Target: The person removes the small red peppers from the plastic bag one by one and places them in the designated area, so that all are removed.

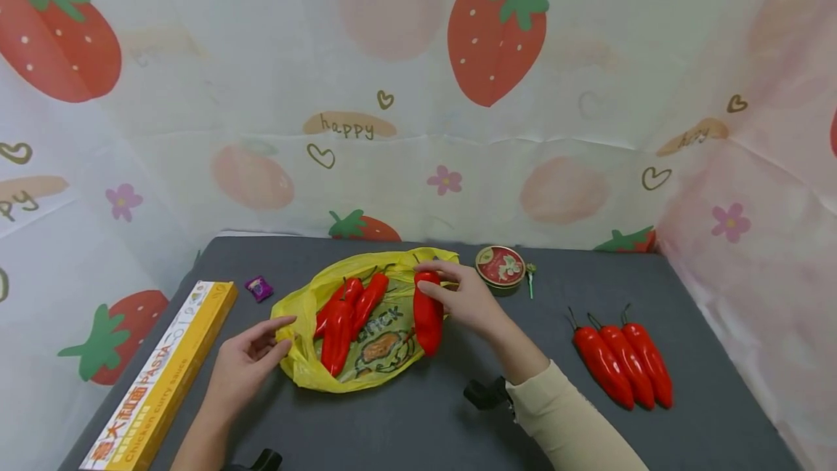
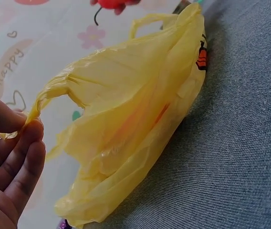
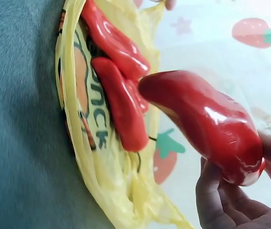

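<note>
A yellow plastic bag (image 1: 307, 376) lies spread on the dark table, its mouth facing up. My left hand (image 1: 245, 358) pinches the bag's edge between thumb and fingers, and in the left wrist view that edge is pulled up into a twisted strip. Inside the bag rest 3 red peppers (image 1: 338, 333) with thin dark stems. My right hand (image 1: 467, 296) grips another red pepper (image 3: 207, 124) near its stem end, above the bag's right side. Its tip points down in the head view. The right fingers partly hide the stem.
At right lie 3 more red peppers (image 1: 631, 365) side by side. Behind the bag stands a round red tin (image 1: 500, 267), with a small green-handled item (image 1: 531, 282) beside it. Left are a long pasta box (image 1: 163, 376) and a small purple packet (image 1: 259, 288). A strawberry-print cloth (image 1: 418, 187) hangs behind.
</note>
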`<state>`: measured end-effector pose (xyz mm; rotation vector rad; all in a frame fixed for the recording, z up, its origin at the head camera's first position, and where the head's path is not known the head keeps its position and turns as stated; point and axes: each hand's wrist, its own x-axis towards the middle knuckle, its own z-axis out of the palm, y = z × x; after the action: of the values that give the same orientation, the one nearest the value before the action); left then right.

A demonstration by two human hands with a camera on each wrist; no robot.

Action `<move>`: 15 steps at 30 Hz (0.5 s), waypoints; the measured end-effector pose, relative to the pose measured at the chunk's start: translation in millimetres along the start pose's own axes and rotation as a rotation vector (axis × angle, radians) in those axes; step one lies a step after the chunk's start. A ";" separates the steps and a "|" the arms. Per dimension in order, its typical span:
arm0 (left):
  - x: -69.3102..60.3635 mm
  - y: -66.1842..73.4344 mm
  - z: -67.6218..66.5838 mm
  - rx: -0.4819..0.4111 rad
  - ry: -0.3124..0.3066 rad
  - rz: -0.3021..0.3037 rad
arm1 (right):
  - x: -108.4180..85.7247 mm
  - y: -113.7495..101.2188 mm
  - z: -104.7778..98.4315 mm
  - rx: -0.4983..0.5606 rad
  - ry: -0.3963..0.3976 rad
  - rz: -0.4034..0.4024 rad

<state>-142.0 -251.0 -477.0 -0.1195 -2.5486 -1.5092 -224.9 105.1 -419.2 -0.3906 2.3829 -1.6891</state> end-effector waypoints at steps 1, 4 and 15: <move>-0.1 -0.2 0.2 -0.002 0.001 0.000 | -2.6 -0.2 -3.4 -0.008 0.003 -0.008; 0.1 -0.4 0.6 -0.009 0.005 0.003 | -10.4 0.6 -14.0 -0.024 0.002 -0.016; 0.1 1.2 0.5 0.007 0.007 -0.015 | -42.9 16.1 -51.5 -0.092 -0.038 0.007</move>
<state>-142.0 -250.0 -476.2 -0.0941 -2.5542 -1.5036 -201.7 169.9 -417.1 -0.4249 2.4377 -1.5592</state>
